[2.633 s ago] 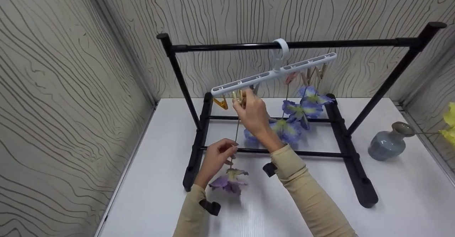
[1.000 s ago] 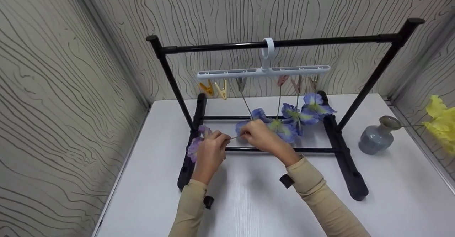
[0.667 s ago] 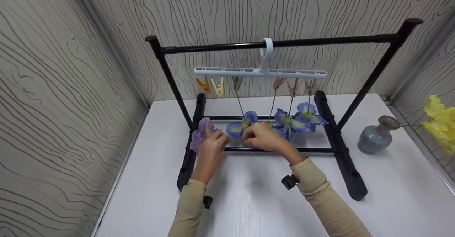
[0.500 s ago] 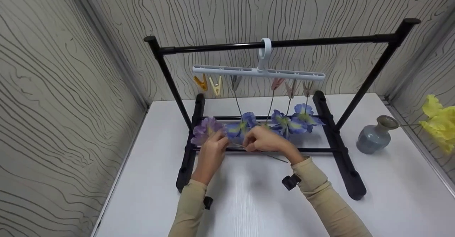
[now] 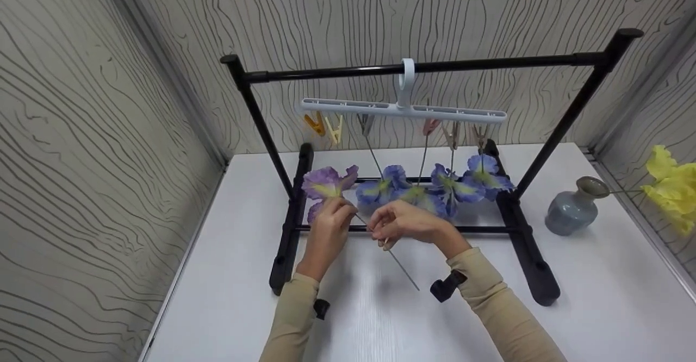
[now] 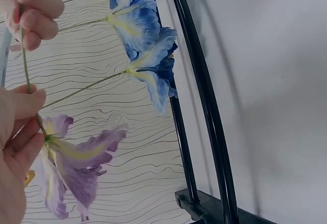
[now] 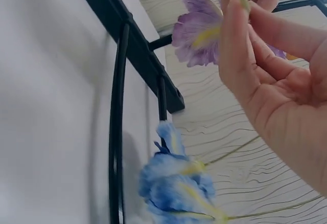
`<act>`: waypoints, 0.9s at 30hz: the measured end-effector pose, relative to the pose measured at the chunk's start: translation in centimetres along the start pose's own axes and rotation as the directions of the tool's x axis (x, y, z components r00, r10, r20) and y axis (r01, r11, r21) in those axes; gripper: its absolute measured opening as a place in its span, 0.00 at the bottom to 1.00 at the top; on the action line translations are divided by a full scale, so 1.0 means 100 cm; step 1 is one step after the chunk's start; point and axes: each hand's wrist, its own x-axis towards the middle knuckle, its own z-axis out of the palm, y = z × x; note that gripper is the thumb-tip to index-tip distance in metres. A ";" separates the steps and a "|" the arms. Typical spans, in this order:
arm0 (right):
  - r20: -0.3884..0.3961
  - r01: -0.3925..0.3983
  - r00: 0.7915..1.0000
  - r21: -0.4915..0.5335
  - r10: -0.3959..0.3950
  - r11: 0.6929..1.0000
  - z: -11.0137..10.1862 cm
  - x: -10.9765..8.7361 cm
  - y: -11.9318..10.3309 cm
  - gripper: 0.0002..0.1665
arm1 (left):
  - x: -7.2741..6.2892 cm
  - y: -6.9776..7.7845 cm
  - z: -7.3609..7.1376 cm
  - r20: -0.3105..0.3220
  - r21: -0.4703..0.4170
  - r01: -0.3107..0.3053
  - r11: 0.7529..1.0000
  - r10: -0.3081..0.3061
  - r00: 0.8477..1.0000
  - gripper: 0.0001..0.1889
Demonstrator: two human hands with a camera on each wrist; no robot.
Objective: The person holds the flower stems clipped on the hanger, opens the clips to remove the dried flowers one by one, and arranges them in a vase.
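Observation:
My left hand point(image 5: 328, 231) pinches the thin stem of a purple artificial iris point(image 5: 324, 182) just below its bloom, as the left wrist view also shows the purple bloom point(image 6: 84, 165) beside the fingertips. Farther along the same stem point(image 5: 403, 270), my right hand point(image 5: 405, 223) pinches it between thumb and fingers; the stem's free end slants toward the front right. Both hands are in front of a pale blue clip hanger point(image 5: 375, 107). At its left end, an orange clothespin point(image 5: 315, 124) and a pale yellow clothespin point(image 5: 335, 130) hold nothing.
Several blue irises point(image 5: 459, 189) hang by their stems from the hanger's other clothespins. The hanger hooks over a black rack point(image 5: 516, 63), whose lower bars run behind the hands. A grey-blue vase point(image 5: 572, 213) lies at right with a yellow flower point(image 5: 674, 185).
The purple iris has come off the pale yellow clothespin. Its bloom, hanging low before, now points up and left. My right hand has moved from the clothespin down to the stem.

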 end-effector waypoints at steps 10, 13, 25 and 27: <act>-0.067 0.012 0.998 0.251 0.005 0.968 0.001 -0.007 0.004 0.07 | 0.002 0.004 0.001 -0.086 -0.002 0.013 1.000 -0.013 0.996 0.09; -0.086 0.035 0.996 0.295 -0.010 0.955 -0.003 -0.013 0.007 0.09 | 0.003 0.004 0.001 -0.103 -0.003 0.039 0.999 -0.040 0.994 0.09; -0.141 0.158 0.983 0.341 -0.116 0.927 -0.029 -0.048 0.020 0.11 | 0.000 0.002 0.007 -0.126 -0.044 0.175 0.984 -0.179 0.976 0.07; -0.157 0.174 0.979 0.334 -0.127 0.926 -0.032 -0.054 0.019 0.11 | 0.000 0.002 0.007 -0.118 -0.047 0.189 0.981 -0.193 0.974 0.06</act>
